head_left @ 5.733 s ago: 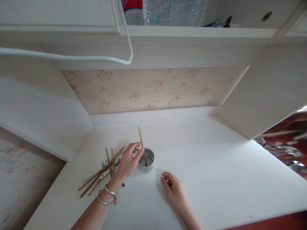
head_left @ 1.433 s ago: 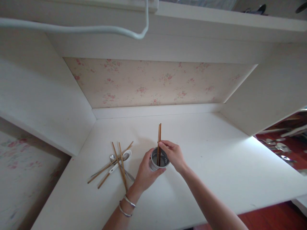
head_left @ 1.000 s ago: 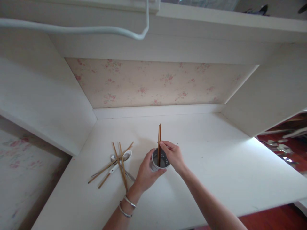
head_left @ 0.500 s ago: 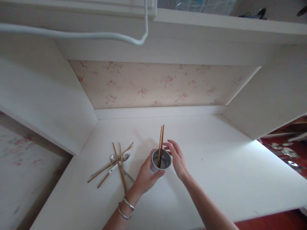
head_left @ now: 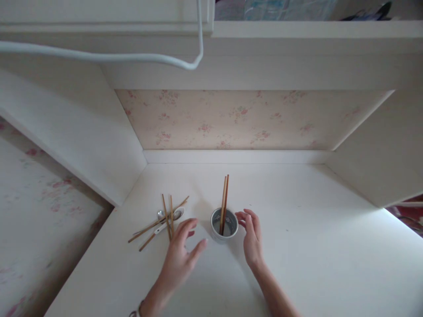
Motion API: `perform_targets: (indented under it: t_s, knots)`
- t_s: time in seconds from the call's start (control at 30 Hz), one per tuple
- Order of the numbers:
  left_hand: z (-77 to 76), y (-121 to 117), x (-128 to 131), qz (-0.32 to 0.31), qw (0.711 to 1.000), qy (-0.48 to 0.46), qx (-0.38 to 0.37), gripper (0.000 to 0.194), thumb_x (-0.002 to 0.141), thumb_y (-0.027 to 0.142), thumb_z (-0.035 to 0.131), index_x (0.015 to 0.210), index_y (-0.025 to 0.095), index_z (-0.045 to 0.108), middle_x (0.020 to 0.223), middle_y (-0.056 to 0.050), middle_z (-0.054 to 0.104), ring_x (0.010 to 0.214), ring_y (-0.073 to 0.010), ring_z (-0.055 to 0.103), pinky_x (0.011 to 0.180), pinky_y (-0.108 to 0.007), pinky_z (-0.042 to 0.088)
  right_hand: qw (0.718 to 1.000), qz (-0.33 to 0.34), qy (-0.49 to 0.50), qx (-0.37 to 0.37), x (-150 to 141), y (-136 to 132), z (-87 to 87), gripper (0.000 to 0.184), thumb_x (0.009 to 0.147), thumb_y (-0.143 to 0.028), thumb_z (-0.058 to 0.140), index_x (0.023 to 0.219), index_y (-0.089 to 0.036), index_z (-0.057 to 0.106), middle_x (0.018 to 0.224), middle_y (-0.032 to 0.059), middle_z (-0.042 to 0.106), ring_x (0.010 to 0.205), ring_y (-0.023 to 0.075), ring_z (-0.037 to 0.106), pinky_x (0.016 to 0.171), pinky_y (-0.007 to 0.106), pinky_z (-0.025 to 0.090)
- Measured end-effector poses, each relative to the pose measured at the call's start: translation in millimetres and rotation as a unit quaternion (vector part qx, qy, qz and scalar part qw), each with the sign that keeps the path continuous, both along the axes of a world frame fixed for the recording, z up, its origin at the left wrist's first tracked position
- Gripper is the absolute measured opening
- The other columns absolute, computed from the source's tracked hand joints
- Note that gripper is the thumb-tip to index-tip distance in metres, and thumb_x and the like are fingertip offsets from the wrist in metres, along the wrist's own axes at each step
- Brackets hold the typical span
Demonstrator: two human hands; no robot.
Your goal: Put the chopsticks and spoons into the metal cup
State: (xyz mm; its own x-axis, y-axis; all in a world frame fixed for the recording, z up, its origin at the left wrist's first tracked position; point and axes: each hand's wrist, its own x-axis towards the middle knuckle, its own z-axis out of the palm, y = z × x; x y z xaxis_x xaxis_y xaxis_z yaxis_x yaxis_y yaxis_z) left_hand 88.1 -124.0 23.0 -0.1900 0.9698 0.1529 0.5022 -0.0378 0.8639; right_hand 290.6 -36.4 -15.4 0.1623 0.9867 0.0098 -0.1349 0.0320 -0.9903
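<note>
Grey cup (head_left: 224, 238), brown chopsticks (head_left: 224, 200); pink-flowered wallpaper (head_left: 218, 121) (rather faded).

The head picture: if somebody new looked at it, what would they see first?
Probably the two chopsticks leaning in the gray cup, on the white table between the left hand and right hand. Next, the criss-cross pile of chopsticks and spoons to the left. Then the pink flowers on the wall behind.
</note>
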Motion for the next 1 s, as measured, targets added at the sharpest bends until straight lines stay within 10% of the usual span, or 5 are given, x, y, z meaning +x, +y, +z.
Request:
perform_targets:
  t_s: [0.1,0.27,0.63,0.83,1.0]
  knots:
    - [4.5,-1.1,-39.5,0.098,0.975,0.175,-0.098,0.028,0.092,0.044,0.047,0.096,0.022,0.064,0.092,-0.005,0.071,0.082,-0.0204,0.067,0.076,-0.031,0.050,1.000,-0.008,-0.015,-0.020,4.8,-0.5,-13.9,0.034,0.087,-0.055,0.053,0.106,-0.027,0.057,0.092,0.0021,0.065,0.084,0.0212,0.061,0.083,0.036,0.047]
    - [-1.6,8.4,-78.3,0.105,0.907,0.338,-0.227,0.030,0.093,0.038,0.042,0.088,0.018,0.063,0.089,-0.008,0.073,0.083,-0.0230,0.069,0.071,-0.029,0.047,1.000,0.005,-0.010,-0.017,5.1,-0.5,-21.1,0.032,0.088,-0.054,0.052,0.106,-0.029,0.057,0.091,0.0015,0.062,0.082,0.0208,0.058,0.080,0.035,0.047]
    - [7.7,28.4,-73.0,0.065,0.874,0.359,-0.321,0.042,0.095,0.034,0.032,0.090,0.016,0.070,0.094,-0.016,0.074,0.092,-0.0325,0.070,0.075,-0.037,0.048,0.999,0.038,0.013,-0.025,2.8,-3.8,-15.1,0.031,0.087,-0.053,0.055,0.103,-0.027,0.058,0.082,-0.0010,0.060,0.069,0.0177,0.054,0.067,0.031,0.046]
    - [36.2,25.0,-69.9,0.074,0.923,0.287,-0.243,0.039,0.095,0.041,0.035,0.093,0.017,0.067,0.089,-0.011,0.072,0.087,-0.0277,0.067,0.075,-0.035,0.046,0.999,0.040,0.010,-0.007,1.7,-3.3,-18.2,0.032,0.089,-0.051,0.055,0.103,-0.023,0.057,0.082,-0.0015,0.060,0.065,0.0149,0.053,0.064,0.029,0.045]
    - [80.2,22.4,-49.6,0.008,0.996,0.014,-0.091,0.037,0.093,0.051,0.042,0.096,0.020,0.062,0.084,-0.003,0.067,0.076,-0.0180,0.063,0.072,-0.029,0.048,0.999,0.044,-0.003,-0.006,1.0,-3.4,-21.3,0.033,0.091,-0.051,0.052,0.106,-0.022,0.055,0.081,-0.0015,0.058,0.064,0.0144,0.052,0.062,0.028,0.044]
